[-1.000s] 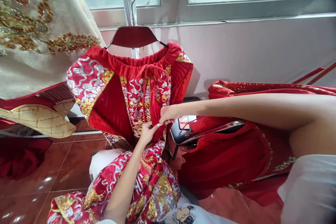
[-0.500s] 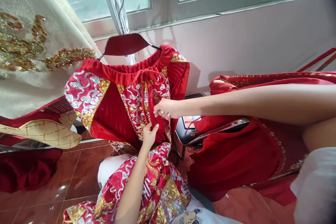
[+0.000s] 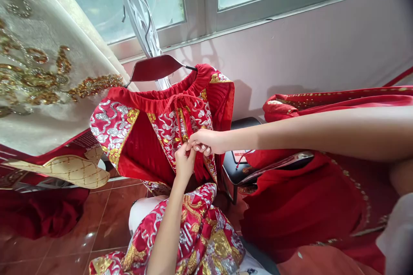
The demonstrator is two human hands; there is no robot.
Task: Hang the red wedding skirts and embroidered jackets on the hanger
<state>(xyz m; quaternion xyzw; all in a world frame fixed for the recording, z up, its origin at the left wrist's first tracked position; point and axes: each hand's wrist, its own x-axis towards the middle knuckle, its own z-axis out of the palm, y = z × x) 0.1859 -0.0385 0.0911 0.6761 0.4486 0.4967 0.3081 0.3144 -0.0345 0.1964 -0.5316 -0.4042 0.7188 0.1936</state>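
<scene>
A red skirt [image 3: 142,137] with silver and gold embroidered panels hangs from a hanger [image 3: 158,68] by its gathered waistband. Red drawstring cords [image 3: 178,120] are looped at the front of that waistband and run down to my hands. My right hand [image 3: 208,141], reaching in from the right, is closed on the cords in a pinch. Just below and touching it, my left hand [image 3: 184,161] is also closed, thumb and fingers pinched on the cord ends, which the fingers partly hide. More red embroidered cloth [image 3: 196,227] lies across my lap.
A metal rack post [image 3: 142,13] stands behind the hanger, before the window. At left hangs cream fabric [image 3: 77,107] with gold sequins. To the right, a black stool [image 3: 234,172] carries a phone [image 3: 239,156], with red garments [image 3: 290,206] beside it.
My left hand has risen to meet my right hand, and the two now touch at the cords. The view has shifted slightly, so the skirt appears a little lower and further right.
</scene>
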